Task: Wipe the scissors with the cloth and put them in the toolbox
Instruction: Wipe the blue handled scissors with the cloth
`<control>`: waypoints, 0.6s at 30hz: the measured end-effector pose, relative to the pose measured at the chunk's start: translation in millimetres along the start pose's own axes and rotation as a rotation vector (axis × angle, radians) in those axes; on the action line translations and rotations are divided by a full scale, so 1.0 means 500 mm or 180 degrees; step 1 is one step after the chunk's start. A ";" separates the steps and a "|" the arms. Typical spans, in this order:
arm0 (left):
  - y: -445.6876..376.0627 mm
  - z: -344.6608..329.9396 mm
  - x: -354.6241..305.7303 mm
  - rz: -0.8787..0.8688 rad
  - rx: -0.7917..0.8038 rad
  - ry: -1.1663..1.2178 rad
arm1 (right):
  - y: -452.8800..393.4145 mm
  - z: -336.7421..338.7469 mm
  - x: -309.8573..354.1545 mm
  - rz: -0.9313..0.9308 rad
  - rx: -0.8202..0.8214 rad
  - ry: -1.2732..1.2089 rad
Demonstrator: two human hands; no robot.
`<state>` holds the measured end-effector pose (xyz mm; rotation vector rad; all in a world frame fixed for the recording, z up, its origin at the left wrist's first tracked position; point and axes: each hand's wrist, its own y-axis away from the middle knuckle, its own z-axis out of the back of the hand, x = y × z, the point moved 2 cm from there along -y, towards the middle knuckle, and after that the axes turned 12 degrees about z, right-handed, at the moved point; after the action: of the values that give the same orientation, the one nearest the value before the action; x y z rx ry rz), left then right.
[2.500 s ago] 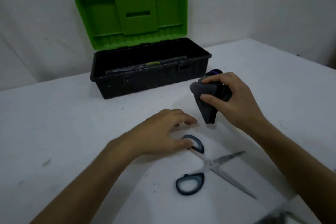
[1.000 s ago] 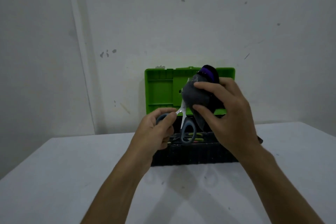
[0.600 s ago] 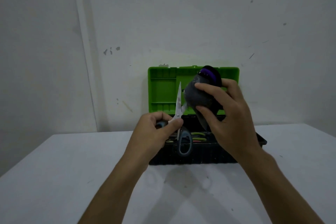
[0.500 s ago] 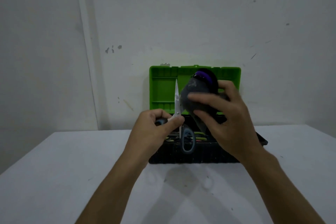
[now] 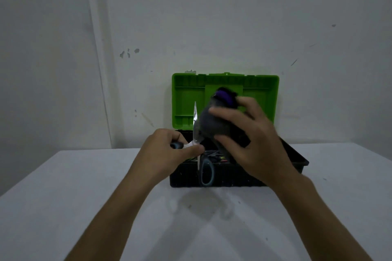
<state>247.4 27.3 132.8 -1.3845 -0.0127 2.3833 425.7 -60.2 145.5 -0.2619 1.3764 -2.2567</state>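
left hand [image 5: 169, 150] pinching the scissors [image 5: 198, 146] blade-up, right hand [image 5: 252, 144] squeezing the cloth [image 5: 212, 121] against them, toolbox [image 5: 233, 176] open just behind

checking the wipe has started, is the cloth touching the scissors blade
Touching. In the head view the grey cloth, gripped by the right hand, presses against the upright blade of the scissors with no gap, though motion blur softens the edge.

Dim, greenish-grey illumination. Soft forearm shadows fall on the white flat surface [image 5: 63, 207]. The right hand [image 5: 250, 140] shows motion blur.
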 end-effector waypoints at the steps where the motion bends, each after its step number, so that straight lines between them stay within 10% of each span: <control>1: 0.001 0.000 0.000 -0.0024 -0.0022 -0.0014 | 0.000 -0.011 0.006 0.0078 0.0140 -0.0043; 18: 0.009 0.023 -0.014 -0.0052 0.0011 0.0163 | -0.013 -0.015 0.033 -0.0113 0.0180 0.0139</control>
<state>239.1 22.8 143.7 -1.4376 -0.0060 2.3327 406.5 -60.3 146.2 -0.2209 1.3372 -2.3396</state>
